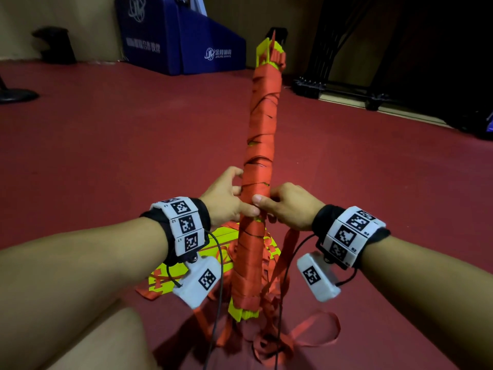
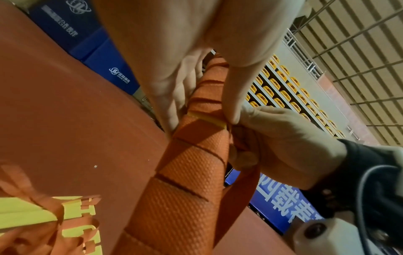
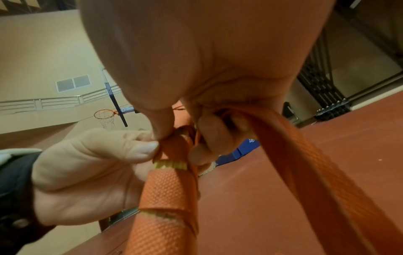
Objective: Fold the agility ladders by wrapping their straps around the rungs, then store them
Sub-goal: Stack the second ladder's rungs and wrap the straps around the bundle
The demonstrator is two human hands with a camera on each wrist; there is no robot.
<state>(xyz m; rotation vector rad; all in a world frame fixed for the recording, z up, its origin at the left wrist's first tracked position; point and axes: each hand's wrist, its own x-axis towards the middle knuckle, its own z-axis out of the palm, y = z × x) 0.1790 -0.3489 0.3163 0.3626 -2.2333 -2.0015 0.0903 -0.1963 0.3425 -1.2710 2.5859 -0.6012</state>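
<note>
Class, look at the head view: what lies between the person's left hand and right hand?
The upright bundle of yellow rungs wrapped in red strap stands between the left hand and right hand; both grip it.

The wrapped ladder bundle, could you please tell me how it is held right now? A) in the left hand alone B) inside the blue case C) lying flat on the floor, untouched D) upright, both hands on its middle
D: the wrapped ladder bundle stands upright, with the left hand and the right hand both on its middle.

Wrapped ladder bundle (image 1: pixel 260 166) upright between hands (image 1: pixel 226 198).
</note>
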